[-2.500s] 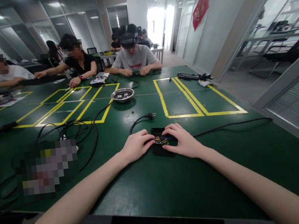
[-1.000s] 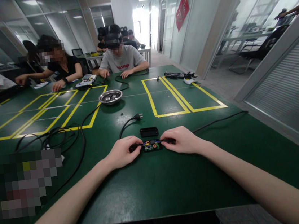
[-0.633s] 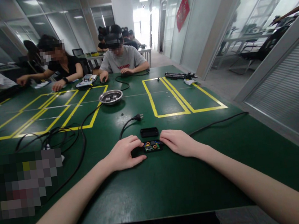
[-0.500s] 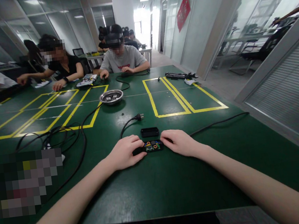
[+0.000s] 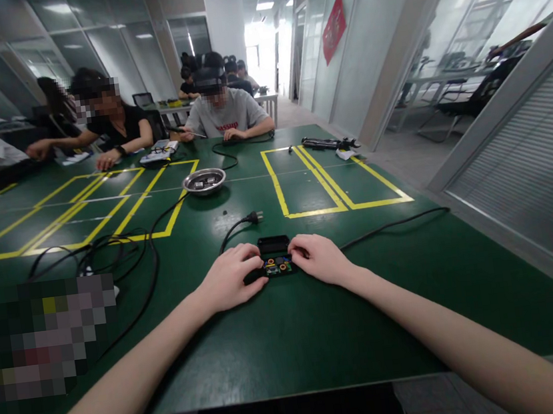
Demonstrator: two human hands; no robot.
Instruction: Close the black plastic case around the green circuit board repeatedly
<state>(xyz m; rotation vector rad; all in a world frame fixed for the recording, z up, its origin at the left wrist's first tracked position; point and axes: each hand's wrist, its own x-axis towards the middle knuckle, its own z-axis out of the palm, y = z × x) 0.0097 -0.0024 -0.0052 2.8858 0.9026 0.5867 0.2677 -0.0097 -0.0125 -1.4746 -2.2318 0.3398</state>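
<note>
A small open black adapter with its circuit board showing lies on the green table in front of me. My left hand grips its left end, fingers curled round it. My right hand holds the right end, where a black cable runs off to the right. The loose black lid lies just behind the adapter, close to my fingertips. A second black cable ends in a plug farther back.
A metal bowl with small parts stands mid-table. Tangled black cables lie at the left. Yellow tape marks rectangles. Several people sit along the far and left sides. A black tool rests at the far right edge.
Both hands have slid the adapter a little away from me, up against the lid. The person opposite has moved their hands.
</note>
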